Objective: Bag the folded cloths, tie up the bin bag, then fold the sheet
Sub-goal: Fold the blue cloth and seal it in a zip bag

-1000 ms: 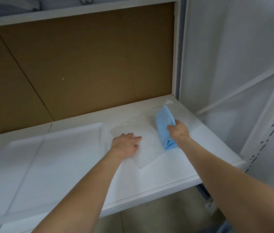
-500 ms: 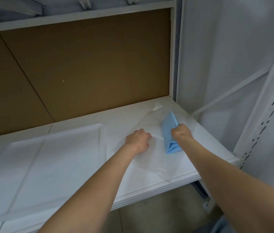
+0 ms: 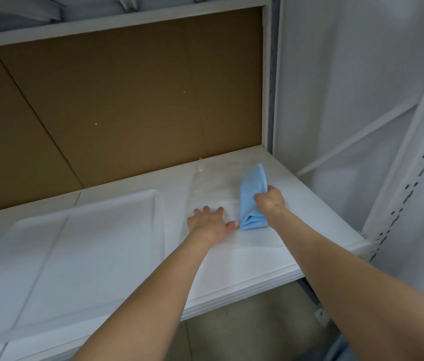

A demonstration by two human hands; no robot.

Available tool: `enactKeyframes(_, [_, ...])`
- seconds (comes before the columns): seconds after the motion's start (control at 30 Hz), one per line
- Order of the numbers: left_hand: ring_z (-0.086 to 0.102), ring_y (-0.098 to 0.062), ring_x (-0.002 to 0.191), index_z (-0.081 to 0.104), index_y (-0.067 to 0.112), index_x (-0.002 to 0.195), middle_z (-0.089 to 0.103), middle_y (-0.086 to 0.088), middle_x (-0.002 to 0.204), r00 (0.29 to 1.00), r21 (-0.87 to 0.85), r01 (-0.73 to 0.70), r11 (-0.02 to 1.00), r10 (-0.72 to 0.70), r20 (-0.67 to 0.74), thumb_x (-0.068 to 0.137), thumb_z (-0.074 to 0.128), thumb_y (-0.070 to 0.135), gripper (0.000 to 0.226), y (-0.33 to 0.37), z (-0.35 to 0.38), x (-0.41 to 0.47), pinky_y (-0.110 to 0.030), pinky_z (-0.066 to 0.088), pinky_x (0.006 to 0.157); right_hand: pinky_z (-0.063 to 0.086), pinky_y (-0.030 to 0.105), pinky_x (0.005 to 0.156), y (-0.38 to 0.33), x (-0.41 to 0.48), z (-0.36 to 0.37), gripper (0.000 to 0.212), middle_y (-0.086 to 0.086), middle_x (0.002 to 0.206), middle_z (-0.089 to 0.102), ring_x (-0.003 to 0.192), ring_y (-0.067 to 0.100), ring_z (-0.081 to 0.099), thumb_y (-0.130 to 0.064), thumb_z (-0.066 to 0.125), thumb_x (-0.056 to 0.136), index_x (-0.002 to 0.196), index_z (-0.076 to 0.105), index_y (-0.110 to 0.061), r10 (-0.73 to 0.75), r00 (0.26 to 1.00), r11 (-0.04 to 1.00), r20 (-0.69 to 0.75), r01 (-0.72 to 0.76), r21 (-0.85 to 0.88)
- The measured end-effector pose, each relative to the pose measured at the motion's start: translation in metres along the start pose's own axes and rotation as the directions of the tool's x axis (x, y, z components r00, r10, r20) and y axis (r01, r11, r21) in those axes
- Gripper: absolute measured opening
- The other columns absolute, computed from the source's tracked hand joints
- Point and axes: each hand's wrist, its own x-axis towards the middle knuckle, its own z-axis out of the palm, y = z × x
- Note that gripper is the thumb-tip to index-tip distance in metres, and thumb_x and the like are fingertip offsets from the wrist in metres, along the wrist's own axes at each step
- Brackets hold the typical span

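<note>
The left hand (image 3: 210, 221) presses flat, fingers spread, on the clear bag (image 3: 213, 183), while the right hand (image 3: 269, 204) grips the folded blue cloth (image 3: 253, 196) at the bag's right edge, its long axis running along that edge.

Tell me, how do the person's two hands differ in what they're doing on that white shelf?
The left hand lies flat with its fingers spread, while the right hand is curled into a grip. The left hand presses down on the clear plastic bag, while the right hand holds the folded blue cloth beside it. Both hands are bare and reach onto the white shelf.
</note>
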Motion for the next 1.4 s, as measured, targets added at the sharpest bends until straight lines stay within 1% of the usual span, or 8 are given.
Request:
enactKeyframes(0.13, [0.022,-0.021,0.143,0.03,0.036,0.146,0.024,0.002,0.155,0.981,-0.18,-0.192,0.965,0.183,-0.068,0.084,0.052,0.064,0.071,-0.01,-0.009,0.001,-0.037,0.028,0.112,0.044,0.031,0.077,0.009,0.004,-0.004,0.034,0.017,0.12,0.061,0.095,0.031,0.055,-0.006,0.045,0.091,0.123,0.055,-0.006,0.032,0.999,0.999,-0.021,-0.032,0.023])
enactKeyframes(0.37, [0.005,-0.012,0.147,0.022,0.045,0.146,0.001,0.014,0.159,0.921,-0.281,-0.231,0.932,0.302,0.247,0.074,0.075,0.047,0.09,-0.053,-0.004,0.002,-0.03,0.013,0.119,0.043,0.031,0.078,0.015,0.007,-0.005,0.038,0.015,0.121,0.06,0.092,0.027,0.052,-0.003,0.045,0.091,0.127,0.055,-0.009,0.072,0.996,0.984,-0.044,-0.063,0.166])
enactKeyframes(0.57, [0.027,-0.014,0.143,0.046,0.039,0.137,0.027,0.005,0.155,0.964,-0.325,-0.234,0.916,0.262,0.042,0.088,0.055,0.049,0.051,-0.04,0.001,0.002,-0.028,0.023,0.115,0.046,0.035,0.08,0.007,-0.003,-0.014,0.038,0.01,0.105,0.059,0.092,0.028,0.055,-0.005,0.058,0.086,0.124,0.055,-0.008,0.149,0.987,0.892,0.057,-0.159,0.422])
enactKeyframes(0.77, [0.05,-0.025,0.119,0.051,0.035,0.127,0.051,-0.003,0.124,0.975,-0.146,-0.216,0.965,0.22,0.009,0.088,0.043,0.056,0.046,0.014,0.006,-0.007,-0.037,0.044,0.096,0.053,0.044,0.086,0.004,-0.021,-0.04,0.041,0.015,0.115,0.065,0.099,0.034,0.063,-0.013,0.071,0.084,0.121,0.056,-0.004,0.151,0.959,0.758,0.24,-0.268,0.595])
enactKeyframes(0.9, [0.062,-0.022,0.096,0.068,0.031,0.087,0.068,0.002,0.107,0.974,-0.283,-0.155,0.946,0.1,-0.202,0.084,0.054,0.041,0.017,0.023,-0.005,-0.008,-0.026,0.047,0.076,0.054,0.038,0.069,0.01,-0.033,-0.059,0.026,0.014,0.099,0.066,0.082,0.029,0.063,-0.01,0.064,0.089,0.112,0.056,-0.004,0.103,0.947,0.738,0.304,-0.278,0.615])
enactKeyframes(1.07, [0.065,-0.027,0.098,0.074,0.025,0.098,0.07,-0.002,0.104,0.966,-0.47,-0.148,0.87,0.025,-0.259,0.089,0.055,0.031,0.022,0.028,-0.022,-0.012,-0.029,0.05,0.079,0.056,0.034,0.065,0.019,-0.05,-0.073,0.013,0.01,0.093,0.069,0.081,0.025,0.066,-0.01,0.058,0.092,0.105,0.058,-0.008,0.025,0.873,0.82,0.487,-0.296,0.489])
enactKeyframes(1.2, [0.063,-0.033,0.075,0.065,0.016,0.068,0.062,-0.01,0.075,0.938,-0.549,-0.148,0.823,-0.058,-0.341,0.086,0.048,0.015,0.024,0.029,-0.027,-0.019,-0.031,0.049,0.064,0.054,0.038,0.081,0.024,-0.053,-0.075,0.021,0.011,0.1,0.069,0.091,0.028,0.066,-0.009,0.06,0.09,0.111,0.059,-0.008,0.055,0.808,0.937,0.586,-0.246,0.25])
enactKeyframes(1.4, [0.067,-0.034,0.08,0.07,0.012,0.079,0.065,-0.011,0.073,0.87,-0.556,-0.22,0.802,-0.097,-0.484,0.093,0.05,0.021,0.026,0.024,-0.036,-0.031,-0.034,0.052,0.066,0.051,0.04,0.084,0.022,-0.058,-0.075,0.036,0.016,0.119,0.062,0.099,0.031,0.06,-0.008,0.061,0.091,0.125,0.05,-0.004,0.228,0.841,0.967,0.491,-0.136,-0.216])
